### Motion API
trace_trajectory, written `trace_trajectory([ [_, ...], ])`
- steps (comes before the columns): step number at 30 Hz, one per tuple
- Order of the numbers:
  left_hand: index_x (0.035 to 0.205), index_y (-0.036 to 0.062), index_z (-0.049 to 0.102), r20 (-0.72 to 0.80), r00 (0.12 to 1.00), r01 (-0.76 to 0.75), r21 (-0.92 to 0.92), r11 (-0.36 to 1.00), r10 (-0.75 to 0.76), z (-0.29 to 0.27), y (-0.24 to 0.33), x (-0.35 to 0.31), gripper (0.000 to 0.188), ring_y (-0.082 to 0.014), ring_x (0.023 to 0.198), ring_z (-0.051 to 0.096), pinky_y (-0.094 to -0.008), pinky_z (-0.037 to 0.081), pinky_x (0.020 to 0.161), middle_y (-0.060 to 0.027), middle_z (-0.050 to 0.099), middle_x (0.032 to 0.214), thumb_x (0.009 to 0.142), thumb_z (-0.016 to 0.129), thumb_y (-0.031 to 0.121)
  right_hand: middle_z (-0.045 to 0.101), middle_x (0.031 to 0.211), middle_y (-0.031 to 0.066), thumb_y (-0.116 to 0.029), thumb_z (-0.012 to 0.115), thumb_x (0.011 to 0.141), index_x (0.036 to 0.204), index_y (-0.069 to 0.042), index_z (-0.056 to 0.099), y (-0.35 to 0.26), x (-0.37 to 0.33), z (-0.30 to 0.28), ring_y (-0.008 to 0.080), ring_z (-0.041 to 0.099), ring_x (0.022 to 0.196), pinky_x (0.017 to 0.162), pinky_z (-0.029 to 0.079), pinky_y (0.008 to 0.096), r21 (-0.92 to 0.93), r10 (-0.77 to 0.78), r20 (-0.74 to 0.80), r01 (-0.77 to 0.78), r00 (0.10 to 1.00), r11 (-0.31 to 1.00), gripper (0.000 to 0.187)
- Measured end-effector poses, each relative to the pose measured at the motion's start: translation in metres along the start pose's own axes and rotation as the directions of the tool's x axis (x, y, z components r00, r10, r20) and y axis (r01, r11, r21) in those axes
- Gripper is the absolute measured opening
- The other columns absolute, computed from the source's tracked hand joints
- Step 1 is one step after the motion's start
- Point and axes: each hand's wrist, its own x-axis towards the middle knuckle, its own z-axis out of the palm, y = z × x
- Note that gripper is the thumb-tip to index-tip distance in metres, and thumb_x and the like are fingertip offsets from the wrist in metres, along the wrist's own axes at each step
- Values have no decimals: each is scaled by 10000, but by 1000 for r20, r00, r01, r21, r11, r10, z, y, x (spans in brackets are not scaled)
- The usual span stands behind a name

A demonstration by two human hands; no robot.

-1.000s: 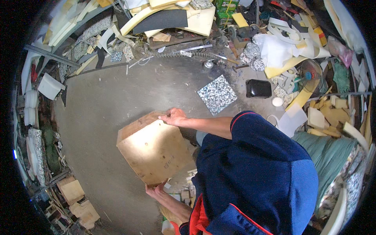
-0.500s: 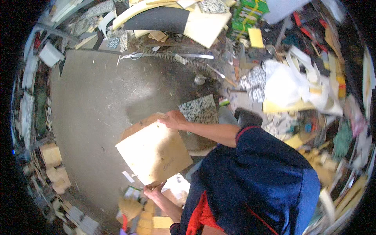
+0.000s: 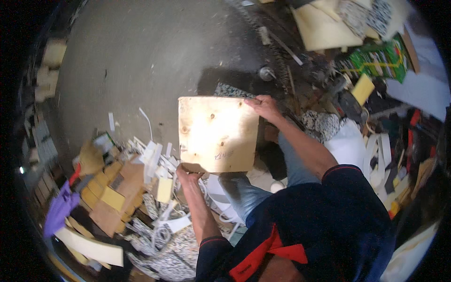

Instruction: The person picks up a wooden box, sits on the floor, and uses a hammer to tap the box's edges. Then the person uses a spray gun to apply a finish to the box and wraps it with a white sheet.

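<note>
A square plywood board (image 3: 218, 134) with rounded corners, dark knots and a handwritten mark is held up in front of me, its broad face turned to the camera and brightly lit. At its lower left corner my left hand (image 3: 189, 175) is closed on the edge. My right hand (image 3: 267, 109) grips the upper right corner, thumb on the face. Beyond the board's top edge a speckled foam piece (image 3: 229, 90) shows in part; the board hides the rest.
Grey floor (image 3: 136, 61) stretches beyond the board. Foam offcuts and strips (image 3: 164, 188) lie heaped at lower left, near cardboard (image 3: 117, 202) and a purple item (image 3: 61, 214). Far right hold a green package (image 3: 380, 61), a yellow block (image 3: 363, 89) and cream foam sheets (image 3: 324, 28).
The board has turned from a slant to nearly square-on, both hands still holding it. My view has swung round, bringing the foam scraps at lower left into sight.
</note>
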Motion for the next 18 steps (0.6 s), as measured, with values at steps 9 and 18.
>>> trace_trajectory([
  [9, 1407, 75, 452, 27, 996, -82, -149, 985, 87, -1, -72, 156, 513, -376, 1255, 527, -660, 416, 985, -169, 527, 1381, 1027, 307, 388, 741, 897, 183, -646, 693, 772, 963, -30, 772, 8, 128, 94, 344, 721, 881, 805, 548, 432, -515, -413, 32, 369, 910, 773, 649],
  [18, 1353, -158, 398, -171, 800, -589, -41, 807, 576, 12, -99, 296, 658, -344, 1116, 619, -485, 524, 932, -276, 568, 1292, 1021, 491, 403, 717, 719, 150, -662, 672, 781, 778, -22, 757, 6, 195, 133, 303, 727, 770, 756, 546, 413, -692, -582, 186, 526, 791, 493, 645],
])
